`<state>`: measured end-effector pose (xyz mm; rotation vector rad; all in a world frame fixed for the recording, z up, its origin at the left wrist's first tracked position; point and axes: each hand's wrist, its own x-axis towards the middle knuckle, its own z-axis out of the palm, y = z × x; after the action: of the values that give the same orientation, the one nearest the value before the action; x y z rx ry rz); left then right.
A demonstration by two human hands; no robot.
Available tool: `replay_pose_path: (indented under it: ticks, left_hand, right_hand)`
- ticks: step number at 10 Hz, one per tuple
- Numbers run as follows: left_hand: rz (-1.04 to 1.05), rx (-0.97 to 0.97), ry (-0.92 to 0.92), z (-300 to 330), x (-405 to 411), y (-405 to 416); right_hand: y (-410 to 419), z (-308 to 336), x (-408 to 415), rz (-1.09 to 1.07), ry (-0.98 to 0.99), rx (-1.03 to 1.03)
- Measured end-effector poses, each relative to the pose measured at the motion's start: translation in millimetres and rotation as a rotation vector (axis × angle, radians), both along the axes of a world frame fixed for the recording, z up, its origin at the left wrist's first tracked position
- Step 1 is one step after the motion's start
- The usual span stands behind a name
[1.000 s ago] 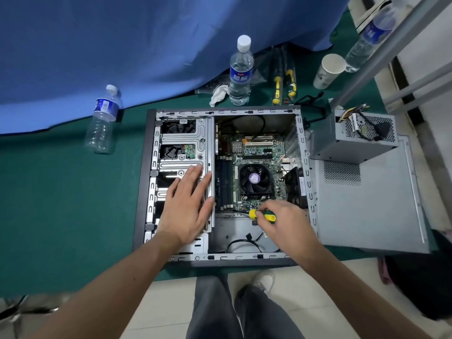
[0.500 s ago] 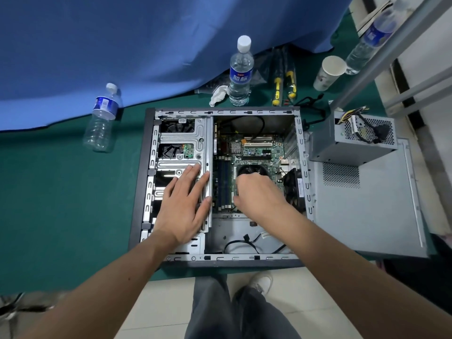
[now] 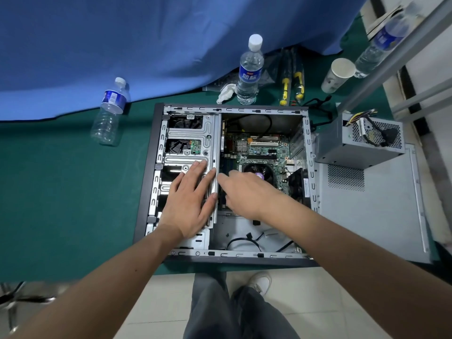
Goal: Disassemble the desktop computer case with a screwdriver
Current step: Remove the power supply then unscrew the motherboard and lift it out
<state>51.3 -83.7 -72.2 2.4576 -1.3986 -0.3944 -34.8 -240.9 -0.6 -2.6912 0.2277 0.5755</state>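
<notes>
The open desktop computer case lies on its side on a green mat. My left hand rests flat on the silver drive cage, fingers straight, thumb along the cage's right wall. My right hand hovers low over the motherboard, partly covering the CPU fan. Its index finger reaches left to the cage wall and its other fingers curl under. The yellow-green screwdriver it carried is hidden beneath the hand.
A removed power supply sits on the detached side panel to the right. Behind the case stand water bottles, a paper cup, spare yellow screwdrivers and a crumpled tissue. Loose black cables lie on the case floor.
My right hand has moved from the case's lower middle, where the screwdriver showed, up and left across the fan to the drive cage wall. My left hand has stayed on the cage.
</notes>
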Motion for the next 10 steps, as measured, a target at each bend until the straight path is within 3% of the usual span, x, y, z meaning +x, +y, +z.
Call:
replay_pose_path:
  ticks: [2, 3, 4, 6, 7, 8, 9, 10]
  left_hand:
    - [-0.001, 0.002, -0.005, 0.9, 0.1, 0.4]
    - [-0.003, 0.005, -0.009, 0.4, 0.1, 0.5]
    - [-0.002, 0.003, -0.017, -0.2, 0.2, 1.4]
    - [-0.001, 0.002, -0.012, -1.6, 0.5, 1.2]
    - [-0.001, 0.002, -0.015, -1.9, 0.2, 1.2]
    - [0.000, -0.007, -0.013, -1.9, 0.5, 1.3]
    - [0.000, -0.010, -0.013, -1.9, 0.5, 1.4]
    - [-0.001, -0.006, -0.015, -1.5, 0.1, 1.3]
  right_hand:
    - [-15.7, 3.9, -8.9, -0.111, 0.010, 0.148]
    - [-19.2, 2.4, -11.2, -0.186, 0.027, 0.089]
    - [-22.8, 1.4, -11.0, -0.169, 0.056, -0.019]
    - [-18.1, 8.3, -10.1, 0.087, -0.009, 0.078]
    - [-17.1, 8.7, -11.1, 0.082, -0.014, 0.141]
    - [-18.2, 6.6, -14.4, -0.053, -0.004, 0.105]
    - [-24.5, 5.1, -17.4, -0.136, 0.034, -0.074]
    - [-34.0, 2.3, -26.3, -0.088, 0.018, -0.029]
